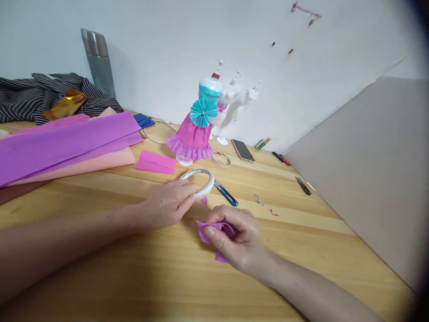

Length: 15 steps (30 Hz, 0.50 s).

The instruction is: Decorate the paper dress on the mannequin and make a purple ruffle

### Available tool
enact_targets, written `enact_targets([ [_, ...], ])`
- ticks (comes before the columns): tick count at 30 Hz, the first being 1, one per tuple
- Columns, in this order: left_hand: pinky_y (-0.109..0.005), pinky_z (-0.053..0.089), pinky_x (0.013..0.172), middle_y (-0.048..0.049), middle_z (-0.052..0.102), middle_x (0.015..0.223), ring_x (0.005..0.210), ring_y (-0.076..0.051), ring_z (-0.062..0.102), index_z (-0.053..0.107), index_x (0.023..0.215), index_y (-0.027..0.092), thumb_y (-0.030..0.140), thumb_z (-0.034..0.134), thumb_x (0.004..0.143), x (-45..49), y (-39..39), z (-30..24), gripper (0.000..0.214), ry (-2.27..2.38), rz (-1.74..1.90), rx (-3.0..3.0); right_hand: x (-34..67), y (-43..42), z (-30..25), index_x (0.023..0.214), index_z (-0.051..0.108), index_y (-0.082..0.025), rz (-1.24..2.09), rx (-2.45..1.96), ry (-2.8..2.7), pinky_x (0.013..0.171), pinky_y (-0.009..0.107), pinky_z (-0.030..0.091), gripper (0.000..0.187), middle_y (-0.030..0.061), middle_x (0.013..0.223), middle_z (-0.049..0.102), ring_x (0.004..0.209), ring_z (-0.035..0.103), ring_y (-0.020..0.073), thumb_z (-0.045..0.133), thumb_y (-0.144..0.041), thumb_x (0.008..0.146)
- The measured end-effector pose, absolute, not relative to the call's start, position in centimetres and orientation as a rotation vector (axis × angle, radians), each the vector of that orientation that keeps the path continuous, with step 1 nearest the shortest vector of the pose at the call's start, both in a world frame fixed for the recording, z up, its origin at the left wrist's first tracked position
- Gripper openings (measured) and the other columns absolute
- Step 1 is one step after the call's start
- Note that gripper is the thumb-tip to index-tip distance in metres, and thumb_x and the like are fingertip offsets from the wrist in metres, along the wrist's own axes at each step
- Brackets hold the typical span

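Observation:
My left hand (169, 203) rests on the wooden table (140, 268) with its fingers closed on the near rim of a white tape roll (201, 178). Just to its right, my right hand (236, 239) pinches a small folded piece of purple crepe paper (205, 233) between thumb and fingers. A tiny purple scrap (204, 200) lies between the two hands. Blue-handled scissors (225, 193) lie right behind the tape roll.
A small mannequin in a pink and teal paper dress (197, 125) stands behind, with white mannequins (234, 100) beside it. Purple and peach crepe sheets (63, 143) lie left, a pink folded piece (156, 162) near them. A phone (242, 150), a small tape ring (220, 158), a snipper (303, 185) and striped cloth (40, 94) are around.

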<state>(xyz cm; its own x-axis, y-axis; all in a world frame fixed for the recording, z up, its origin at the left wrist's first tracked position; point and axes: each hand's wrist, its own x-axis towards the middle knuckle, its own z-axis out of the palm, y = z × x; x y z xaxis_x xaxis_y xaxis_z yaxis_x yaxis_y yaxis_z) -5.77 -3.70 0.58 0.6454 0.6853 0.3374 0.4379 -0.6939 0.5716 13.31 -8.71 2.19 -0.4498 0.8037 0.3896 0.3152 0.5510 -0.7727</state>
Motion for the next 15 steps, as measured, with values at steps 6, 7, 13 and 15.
enact_targets([
  [6,-0.030,0.042,0.092,-0.0067,0.065,0.113,0.107,-0.021,0.057,0.061,0.103,0.019,0.029,0.034,0.096,-6.0,-3.8,1.0,0.030,1.045,0.852,2.185,13.5,-7.8,2.2,0.069,0.058,-0.018,0.877,-0.998,-1.909,0.043,0.021,0.036,0.024,0.0001,0.054,0.061,0.045,0.049,0.0098,0.057,-0.036,0.086],
  [7,-0.029,0.043,0.090,-0.0062,0.066,0.109,0.104,-0.020,0.058,0.061,0.103,0.019,0.030,0.034,0.096,-6.1,-3.8,1.1,0.030,1.043,0.869,2.158,13.5,-7.6,2.1,0.072,0.059,-0.017,0.914,-1.009,-1.933,0.046,0.022,0.037,0.026,0.0006,0.057,0.062,0.048,0.051,0.0106,0.057,-0.038,0.087],
  [13,-0.024,0.041,0.063,0.0016,0.055,0.070,0.066,-0.013,0.051,0.061,0.096,0.017,0.033,0.035,0.094,-6.2,-3.8,1.3,0.030,1.010,0.864,2.054,13.9,-6.1,2.1,0.077,0.062,-0.017,0.855,-0.761,-2.257,0.065,0.029,0.045,0.044,0.0069,0.077,0.066,0.069,0.059,0.0173,0.043,-0.054,0.091],
  [15,-0.023,0.040,0.062,0.0015,0.054,0.070,0.066,-0.012,0.051,0.060,0.094,0.016,0.033,0.035,0.094,-6.1,-3.8,1.3,0.030,0.990,0.876,1.990,14.8,-5.0,2.3,0.073,0.060,-0.018,0.650,-0.886,-2.240,0.062,0.029,0.042,0.037,0.0058,0.071,0.063,0.064,0.056,0.0163,0.044,-0.046,0.092],
])
